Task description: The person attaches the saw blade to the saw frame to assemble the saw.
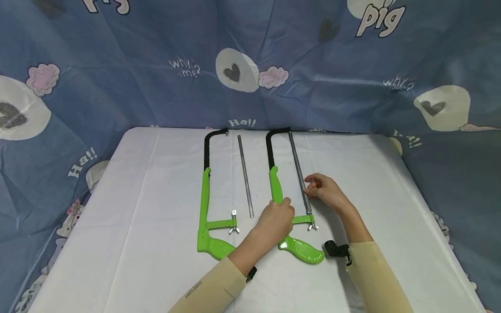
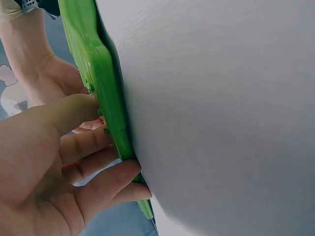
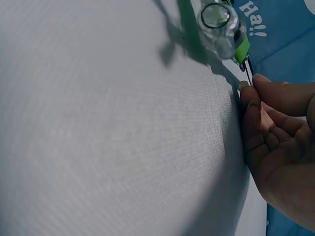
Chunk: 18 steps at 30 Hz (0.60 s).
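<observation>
Two hacksaws with green handles and black front bows lie on the white table. My left hand [image 1: 278, 219] grips the green frame of the right hacksaw [image 1: 303, 251], thumb and fingers around it in the left wrist view. This saw's grey blade [image 1: 298, 163] spans from the black bow's tip to the green crosspiece, beside a wing nut [image 1: 313, 226]. At the blade's lower half, the thumb and index finger of my right hand [image 1: 326, 191] pinch its edge. The left hand hides part of the frame and crosspiece.
The left hacksaw [image 1: 205, 191] has no blade mounted and carries its own wing nut [image 1: 234, 229]. A loose blade [image 1: 245, 176] lies between the two saws. Behind the white table [image 1: 137, 208] hangs a blue printed cloth [image 1: 156, 87].
</observation>
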Motion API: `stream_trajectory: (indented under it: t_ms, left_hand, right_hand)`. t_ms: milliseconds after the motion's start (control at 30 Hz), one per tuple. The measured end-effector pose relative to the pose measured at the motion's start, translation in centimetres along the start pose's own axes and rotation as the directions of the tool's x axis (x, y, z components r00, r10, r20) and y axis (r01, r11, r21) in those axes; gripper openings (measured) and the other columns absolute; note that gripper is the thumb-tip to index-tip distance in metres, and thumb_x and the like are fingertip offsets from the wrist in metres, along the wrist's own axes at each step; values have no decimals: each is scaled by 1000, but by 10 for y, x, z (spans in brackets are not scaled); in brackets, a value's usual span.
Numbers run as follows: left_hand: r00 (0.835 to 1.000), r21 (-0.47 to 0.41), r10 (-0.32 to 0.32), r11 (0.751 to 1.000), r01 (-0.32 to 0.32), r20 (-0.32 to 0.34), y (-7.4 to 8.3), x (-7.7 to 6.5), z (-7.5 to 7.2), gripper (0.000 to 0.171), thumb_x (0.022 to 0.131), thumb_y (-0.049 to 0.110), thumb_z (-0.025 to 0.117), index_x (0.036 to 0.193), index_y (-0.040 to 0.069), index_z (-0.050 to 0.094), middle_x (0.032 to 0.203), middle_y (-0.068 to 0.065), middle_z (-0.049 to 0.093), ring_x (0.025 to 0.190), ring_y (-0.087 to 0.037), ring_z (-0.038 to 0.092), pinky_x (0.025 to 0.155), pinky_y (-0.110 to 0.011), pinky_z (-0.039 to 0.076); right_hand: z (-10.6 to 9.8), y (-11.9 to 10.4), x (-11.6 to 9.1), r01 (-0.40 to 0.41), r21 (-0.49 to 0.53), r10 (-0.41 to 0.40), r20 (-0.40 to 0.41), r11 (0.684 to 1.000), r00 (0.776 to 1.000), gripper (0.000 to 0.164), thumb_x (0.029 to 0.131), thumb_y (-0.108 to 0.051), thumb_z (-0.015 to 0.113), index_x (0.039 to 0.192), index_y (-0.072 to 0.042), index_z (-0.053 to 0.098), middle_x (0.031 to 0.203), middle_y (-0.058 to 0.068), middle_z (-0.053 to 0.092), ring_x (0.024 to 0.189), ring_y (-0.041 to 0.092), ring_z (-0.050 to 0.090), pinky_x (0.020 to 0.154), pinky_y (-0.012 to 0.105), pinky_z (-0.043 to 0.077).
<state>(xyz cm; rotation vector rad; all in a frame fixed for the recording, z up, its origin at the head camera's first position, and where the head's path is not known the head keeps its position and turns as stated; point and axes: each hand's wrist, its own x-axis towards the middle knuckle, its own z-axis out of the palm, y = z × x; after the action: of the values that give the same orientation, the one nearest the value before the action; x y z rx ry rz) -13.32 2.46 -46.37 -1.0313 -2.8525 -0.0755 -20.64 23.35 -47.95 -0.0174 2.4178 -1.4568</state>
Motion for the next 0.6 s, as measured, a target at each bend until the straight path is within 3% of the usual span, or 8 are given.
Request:
stream_trajectory:
  t_ms: [300,600]
  left_hand:
    - [1000,8,1,1000,-1,3,2,-2,3,20,84,30,75,91,11,75,91,-2,63,68,-12,63,69,-33,60]
    - [1000,22,8,1000,-7,-13,1,0,2,19,84,29,75,89,11,75,89,-2,63,68,-11,61,68,-32,60]
  right_hand:
    - [-2,2,-11,0,36,0,0,999,1000,42,95,-14,65,131,5,54,95,13,67,79,14,65,76,28,57]
    - [0,0,-16,20,33,-18,-57,999,998,37,94,-14,65,127,2,58,94,15,66,77,18,66,72,30,57]
